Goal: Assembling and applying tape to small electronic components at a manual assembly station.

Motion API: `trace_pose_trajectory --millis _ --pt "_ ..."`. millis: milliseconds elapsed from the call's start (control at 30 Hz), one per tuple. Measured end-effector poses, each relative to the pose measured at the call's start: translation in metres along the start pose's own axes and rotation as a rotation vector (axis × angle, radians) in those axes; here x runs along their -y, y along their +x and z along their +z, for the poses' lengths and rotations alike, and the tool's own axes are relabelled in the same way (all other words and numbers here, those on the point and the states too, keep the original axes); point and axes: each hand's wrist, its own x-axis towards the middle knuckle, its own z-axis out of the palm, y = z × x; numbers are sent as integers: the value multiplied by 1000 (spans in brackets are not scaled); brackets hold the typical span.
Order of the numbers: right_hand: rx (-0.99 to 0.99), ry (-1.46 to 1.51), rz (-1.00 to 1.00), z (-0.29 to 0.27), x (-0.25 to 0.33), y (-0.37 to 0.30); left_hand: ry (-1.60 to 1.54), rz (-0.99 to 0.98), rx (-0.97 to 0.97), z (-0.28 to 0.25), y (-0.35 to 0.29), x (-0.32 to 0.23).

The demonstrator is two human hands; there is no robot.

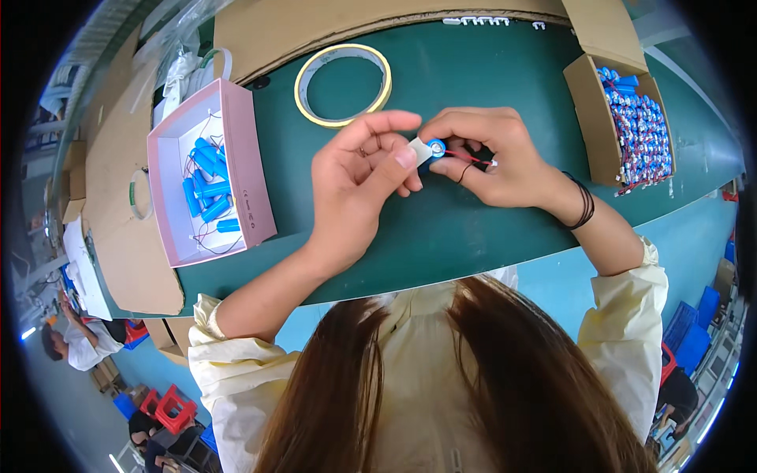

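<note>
Above the green tabletop, my right hand (493,154) grips a blue cylindrical battery (436,147) whose round end faces me. A red and a black wire run from that end to a small white plug (494,163). My left hand (364,165) pinches a pale strip of tape (420,151) between thumb and fingers, its index finger stretched out. The strip touches the battery's end or lies against its side; I cannot tell which. Most of the battery's body is hidden behind my fingers.
A pink box (251,169) at left holds several blue batteries with wires. A yellowish tape roll (303,98) lies beyond my hands. At right, a cardboard box (593,118) is packed with wired batteries. Small white clips (481,21) lie at the far edge; cardboard (130,236) covers the left.
</note>
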Motion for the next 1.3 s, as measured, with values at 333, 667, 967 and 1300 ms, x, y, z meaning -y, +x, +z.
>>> trace_pose_trajectory --millis 333,667,967,1300 --pt "98 90 -12 -1 -4 0 6 -23 73 -2 0 -6" --pt "104 210 -37 2 -12 1 197 2 128 -2 4 -12" --pt "196 204 42 -3 -6 2 314 -34 122 0 1 -20" --pt "195 176 13 -4 -4 3 332 -60 106 1 -1 -24"
